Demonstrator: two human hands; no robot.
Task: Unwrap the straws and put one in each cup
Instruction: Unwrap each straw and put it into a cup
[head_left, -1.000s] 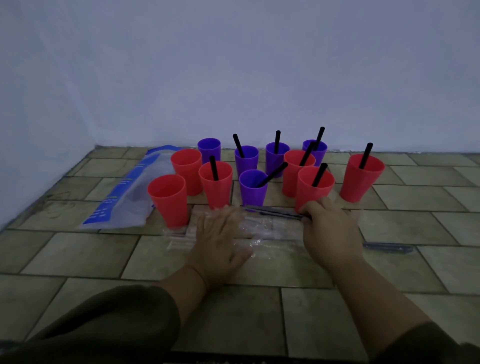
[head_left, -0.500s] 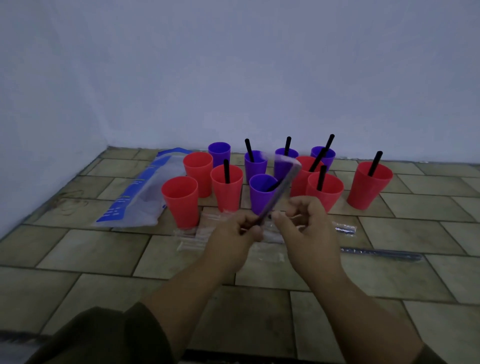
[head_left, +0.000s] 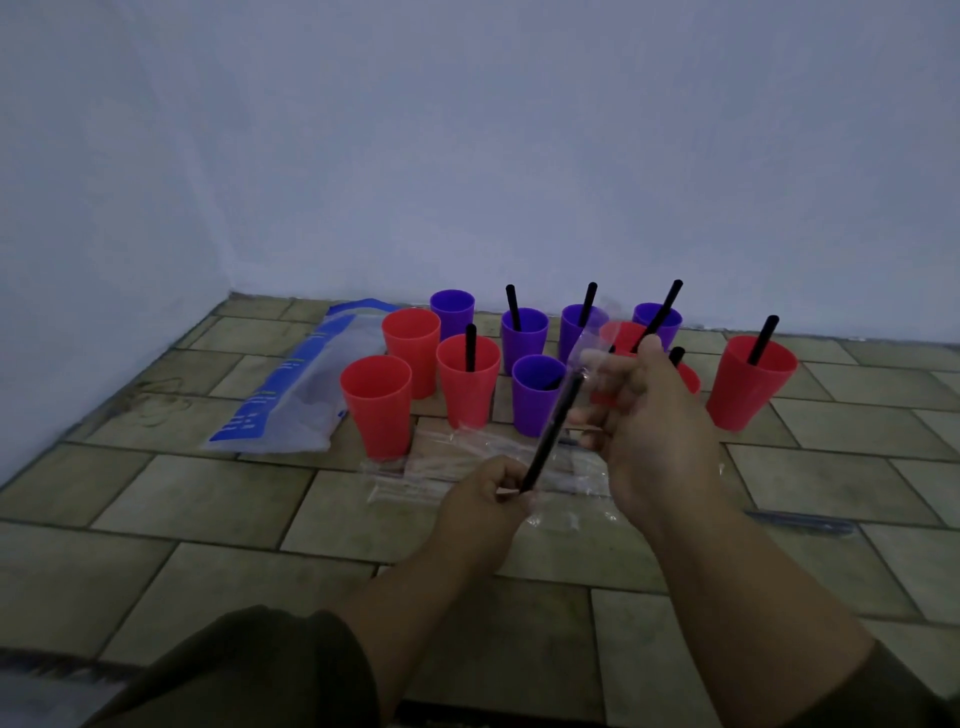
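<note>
The black straw (head_left: 550, 436) slants up in mid-air just in front of the cups. Its lower end is pinched between the thumb and curled fingers of the left hand (head_left: 488, 501). The clear wrapper (head_left: 587, 343) stands off the straw's upper end, and the right hand (head_left: 652, 415) has its fingers curled round that wrapper. It is blurred there, so I cannot tell how much of the straw is bare.

Behind the hands the cups stand upright on the tiled floor (head_left: 218, 519). At the left, the front red cup (head_left: 376, 410), the second red cup (head_left: 412, 348) and the back purple cup (head_left: 452, 312) stand empty. A straw sticks up from the middle red cup (head_left: 467, 389), from the purple cups along the back, and from the far right red cup (head_left: 750, 384). The near purple cup (head_left: 535, 400) seems to hold one leaning low. Two more red cups are partly hidden by the right hand.

On the floor below the hands lies a heap of empty wrappers (head_left: 457, 467). To the right lies a wrapped straw (head_left: 800, 522), and left of the cups lies a blue and clear bag (head_left: 291, 395), close to the wall (head_left: 467, 156).
</note>
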